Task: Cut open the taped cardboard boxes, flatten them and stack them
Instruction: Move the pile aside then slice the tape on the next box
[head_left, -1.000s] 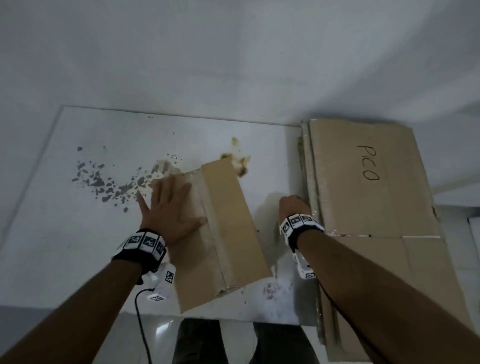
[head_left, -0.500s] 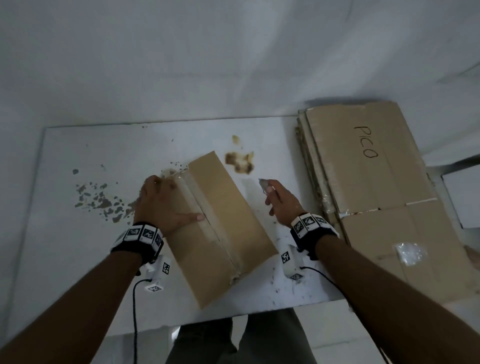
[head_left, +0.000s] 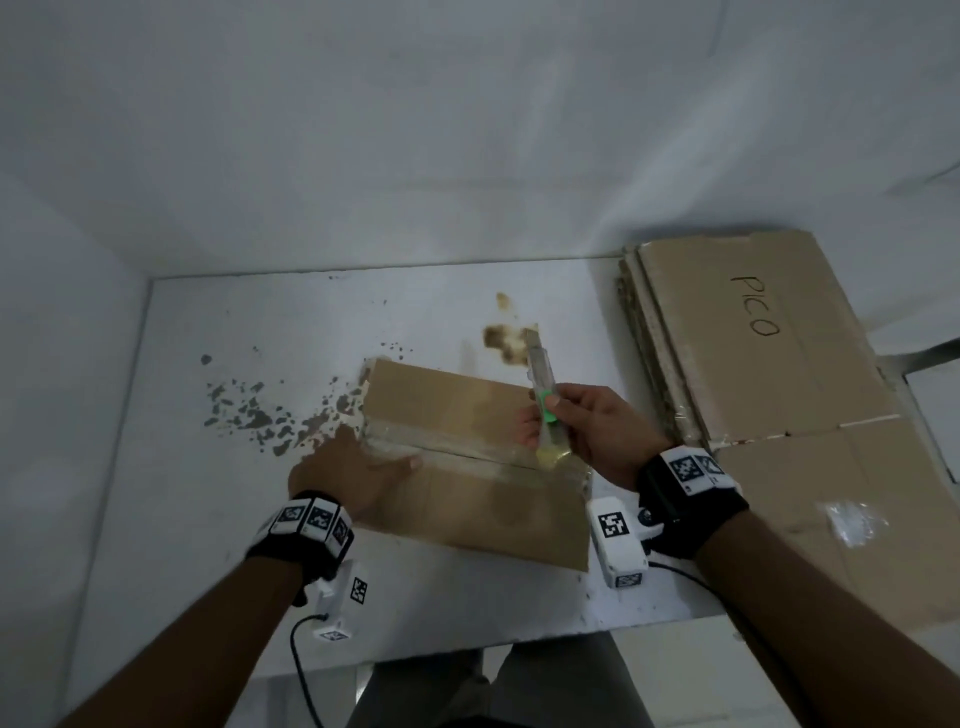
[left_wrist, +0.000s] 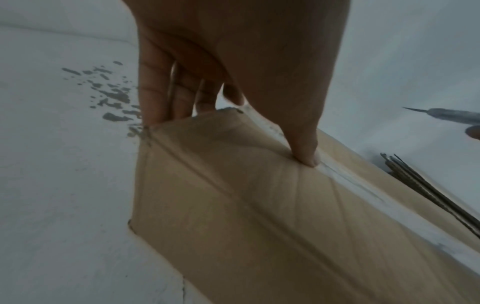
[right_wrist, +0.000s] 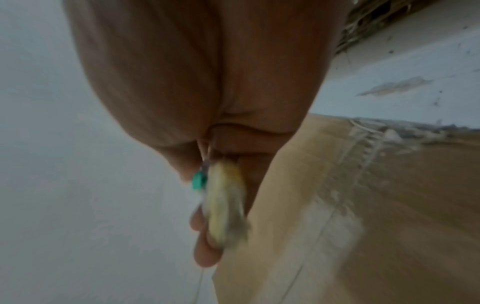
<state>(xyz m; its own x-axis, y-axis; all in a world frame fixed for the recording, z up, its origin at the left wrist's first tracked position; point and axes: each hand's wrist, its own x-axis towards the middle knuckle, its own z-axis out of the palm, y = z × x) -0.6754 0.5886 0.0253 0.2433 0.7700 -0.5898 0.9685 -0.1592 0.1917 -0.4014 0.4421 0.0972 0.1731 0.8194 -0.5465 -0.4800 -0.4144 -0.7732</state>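
You've turned the taped box (head_left: 467, 457) crosswise on the table (head_left: 208, 519) since a moment ago; your left hand (head_left: 343, 475) grips its left end. Your right hand (head_left: 587, 431) holds the cutter (head_left: 543, 384) above its right end, flattened stack (head_left: 753, 364) farther right.

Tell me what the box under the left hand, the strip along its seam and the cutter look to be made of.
Box: brown cardboard, matte, creased where the left hand presses it.
Seam strip: probably clear plastic tape, glossy and wrinkled.
Cutter in the right hand: apparently a plastic body, translucent, with a green slider; the grey pointed blade looks like metal.
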